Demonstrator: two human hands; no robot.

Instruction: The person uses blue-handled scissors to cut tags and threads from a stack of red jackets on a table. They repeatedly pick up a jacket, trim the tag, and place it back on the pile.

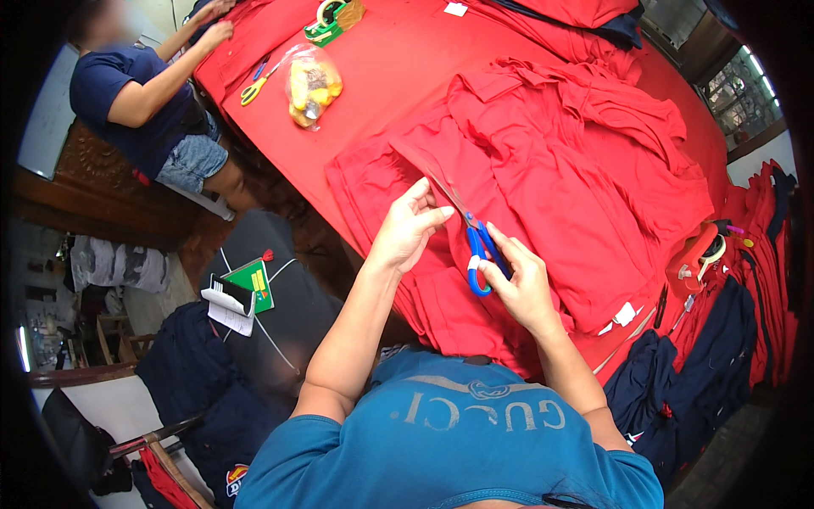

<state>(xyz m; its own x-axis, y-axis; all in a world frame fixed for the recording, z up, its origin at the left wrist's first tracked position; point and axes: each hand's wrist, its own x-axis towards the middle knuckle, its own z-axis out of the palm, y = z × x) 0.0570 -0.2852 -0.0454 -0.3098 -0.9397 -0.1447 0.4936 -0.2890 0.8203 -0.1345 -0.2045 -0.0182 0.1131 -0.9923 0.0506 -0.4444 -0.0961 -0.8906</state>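
My right hand (523, 284) grips a pair of scissors (476, 254) by its blue handles. The blades point up and to the left, over a large red garment (543, 170) spread in loose folds on the table. Close beside the blades, my left hand (405, 231) has its fingers curled and its thumb reaching toward the metal. Whatever lies between those fingers, perhaps a bit of the garment's edge or a thread, is too small to make out.
A red-covered table (280, 144) bears a plastic bag of yellow items (312, 89), yellow-handled scissors (252, 92) and a green tape dispenser (331, 24). Another person (140, 97) stands at its far left. A red tape dispenser (691, 254) and dark garments (704, 365) are at right.
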